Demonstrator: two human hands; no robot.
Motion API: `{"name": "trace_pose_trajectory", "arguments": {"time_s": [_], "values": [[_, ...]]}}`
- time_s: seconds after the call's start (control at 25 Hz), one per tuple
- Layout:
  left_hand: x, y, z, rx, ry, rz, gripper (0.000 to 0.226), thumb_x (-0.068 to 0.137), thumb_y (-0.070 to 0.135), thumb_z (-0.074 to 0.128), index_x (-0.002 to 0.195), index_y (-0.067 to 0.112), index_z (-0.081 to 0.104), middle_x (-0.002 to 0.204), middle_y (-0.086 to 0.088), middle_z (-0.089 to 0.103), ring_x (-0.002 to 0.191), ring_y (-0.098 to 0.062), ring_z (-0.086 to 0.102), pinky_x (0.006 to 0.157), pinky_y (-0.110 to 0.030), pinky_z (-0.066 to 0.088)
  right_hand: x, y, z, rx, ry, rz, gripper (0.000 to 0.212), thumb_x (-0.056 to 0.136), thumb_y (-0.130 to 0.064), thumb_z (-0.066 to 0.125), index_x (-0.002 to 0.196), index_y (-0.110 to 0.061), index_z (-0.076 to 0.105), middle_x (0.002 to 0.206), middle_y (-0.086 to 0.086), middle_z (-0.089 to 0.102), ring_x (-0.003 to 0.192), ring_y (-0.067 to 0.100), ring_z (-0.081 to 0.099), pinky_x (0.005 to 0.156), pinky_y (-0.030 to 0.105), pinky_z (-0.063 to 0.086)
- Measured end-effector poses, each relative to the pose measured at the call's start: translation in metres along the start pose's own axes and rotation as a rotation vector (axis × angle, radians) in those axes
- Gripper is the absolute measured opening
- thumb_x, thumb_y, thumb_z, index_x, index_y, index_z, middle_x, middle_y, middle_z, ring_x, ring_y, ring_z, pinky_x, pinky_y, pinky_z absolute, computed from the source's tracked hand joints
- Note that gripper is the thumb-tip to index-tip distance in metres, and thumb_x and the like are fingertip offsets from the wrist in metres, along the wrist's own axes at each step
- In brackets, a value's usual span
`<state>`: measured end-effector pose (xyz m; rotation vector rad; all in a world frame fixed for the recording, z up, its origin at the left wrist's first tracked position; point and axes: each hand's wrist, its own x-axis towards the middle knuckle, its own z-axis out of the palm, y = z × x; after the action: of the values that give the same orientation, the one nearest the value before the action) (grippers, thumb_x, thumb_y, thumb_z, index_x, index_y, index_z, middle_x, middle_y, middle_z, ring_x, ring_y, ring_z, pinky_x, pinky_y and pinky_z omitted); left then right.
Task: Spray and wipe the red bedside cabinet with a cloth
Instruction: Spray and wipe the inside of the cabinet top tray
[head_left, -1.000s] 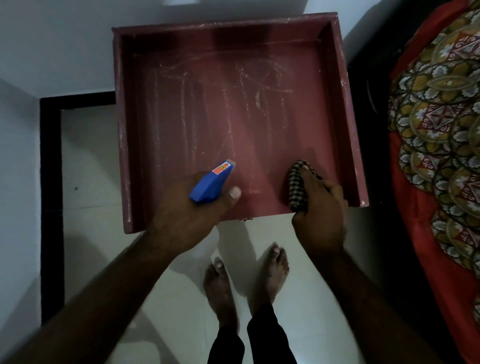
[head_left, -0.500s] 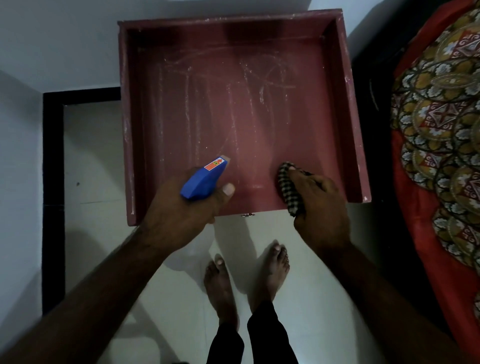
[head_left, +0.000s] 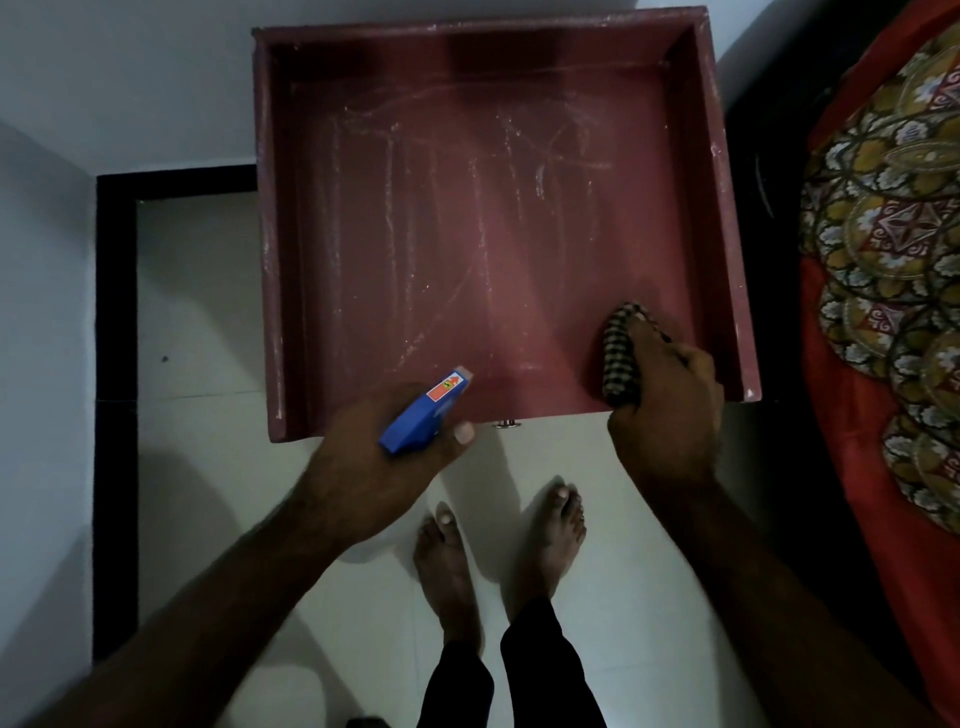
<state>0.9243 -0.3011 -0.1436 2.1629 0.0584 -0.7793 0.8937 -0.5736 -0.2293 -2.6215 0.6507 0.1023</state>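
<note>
Cabinet streaked white, left hand gripping spray bottle, right hand clutching cloth

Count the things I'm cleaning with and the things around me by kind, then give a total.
spray bottle, blue head, held by the left hand: 1
checked cloth, gripped by the right hand: 1
red cabinet: 1
patterned bedspread: 1
Total: 4

The cabinet is red with white streaks. The sprayer is blue with an orange sticker. The cloth has black and white checks. The blanket is red with yellow flowers.
</note>
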Motion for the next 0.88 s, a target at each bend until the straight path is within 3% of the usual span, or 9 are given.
{"name": "trace_pose_trajectory", "arguments": {"time_s": [0.16, 0.28, 0.44, 0.48, 0.6, 0.64, 0.8, 0.88], "values": [[0.002, -0.006, 0.002, 0.02, 0.006, 0.014, 0.031, 0.078, 0.066, 0.058, 0.086, 0.035, 0.056, 0.077, 0.003, 0.067, 0.07, -0.016, 0.067, 0.059, -0.015, 0.05, -0.01, -0.009, 0.003, -0.052, -0.069, -0.298, 0.095, 0.067, 0.005, 0.074, 0.152, -0.024, 0.044, 0.142, 0.006, 0.059, 0.125, 0.036, 0.05, 0.099, 0.054, 0.051], [0.005, -0.005, 0.002, -0.023, 0.001, 0.007, 0.034, 0.075, 0.068, 0.056, 0.089, 0.037, 0.055, 0.08, -0.001, 0.069, 0.072, -0.018, 0.069, 0.057, -0.015, 0.052, -0.006, 0.002, -0.002, -0.179, -0.1, -0.461, 0.093, 0.068, 0.002, 0.074, 0.153, -0.02, 0.044, 0.145, 0.003, 0.058, 0.128, 0.035, 0.048, 0.099, 0.054, 0.05], [0.013, 0.002, 0.001, -0.061, 0.058, 0.004, 0.047, 0.075, 0.066, 0.061, 0.095, 0.023, 0.063, 0.076, -0.009, 0.071, 0.065, -0.02, 0.069, 0.058, -0.022, 0.056, 0.007, -0.005, -0.003, -0.077, 0.002, -0.109, 0.095, 0.068, 0.003, 0.073, 0.15, -0.031, 0.04, 0.141, 0.011, 0.054, 0.123, 0.041, 0.05, 0.097, 0.057, 0.052], [0.016, 0.004, -0.001, -0.092, 0.075, 0.003, 0.048, 0.077, 0.062, 0.064, 0.098, 0.019, 0.065, 0.074, -0.009, 0.071, 0.065, -0.018, 0.07, 0.057, -0.02, 0.056, 0.003, -0.015, 0.002, -0.067, -0.006, -0.176, 0.095, 0.066, 0.004, 0.072, 0.15, -0.029, 0.041, 0.142, 0.009, 0.056, 0.123, 0.041, 0.05, 0.096, 0.057, 0.052], [0.022, 0.011, -0.006, -0.187, 0.1, 0.01, 0.042, 0.08, 0.054, 0.07, 0.103, 0.019, 0.067, 0.072, -0.005, 0.071, 0.064, -0.015, 0.071, 0.057, -0.012, 0.052, -0.01, -0.025, 0.012, -0.14, -0.142, -0.6, 0.098, 0.059, 0.002, 0.072, 0.15, -0.023, 0.045, 0.146, -0.001, 0.057, 0.126, 0.034, 0.049, 0.095, 0.051, 0.046], [0.025, 0.012, -0.008, -0.186, 0.109, 0.024, 0.042, 0.08, 0.055, 0.07, 0.101, 0.019, 0.067, 0.071, -0.006, 0.07, 0.064, -0.015, 0.071, 0.057, -0.012, 0.052, -0.005, -0.022, 0.01, -0.166, -0.146, -0.646, 0.099, 0.058, 0.001, 0.074, 0.15, -0.022, 0.045, 0.146, -0.002, 0.058, 0.126, 0.032, 0.049, 0.095, 0.05, 0.045], [0.033, 0.018, -0.012, -0.141, 0.164, 0.05, 0.038, 0.08, 0.055, 0.071, 0.089, 0.018, 0.065, 0.071, -0.01, 0.07, 0.068, -0.019, 0.067, 0.06, -0.015, 0.051, 0.013, -0.018, 0.003, -0.1, 0.043, -0.289, 0.091, 0.063, 0.0, 0.08, 0.146, -0.021, 0.049, 0.13, 0.008, 0.064, 0.117, 0.038, 0.055, 0.092, 0.055, 0.055], [0.036, 0.021, -0.014, -0.132, 0.165, 0.043, 0.039, 0.079, 0.058, 0.07, 0.09, 0.021, 0.064, 0.073, -0.009, 0.07, 0.07, -0.019, 0.068, 0.059, -0.011, 0.051, 0.004, -0.027, 0.009, -0.101, -0.015, -0.377, 0.091, 0.064, 0.0, 0.078, 0.147, -0.022, 0.047, 0.136, 0.004, 0.063, 0.12, 0.035, 0.053, 0.092, 0.053, 0.052]]}}
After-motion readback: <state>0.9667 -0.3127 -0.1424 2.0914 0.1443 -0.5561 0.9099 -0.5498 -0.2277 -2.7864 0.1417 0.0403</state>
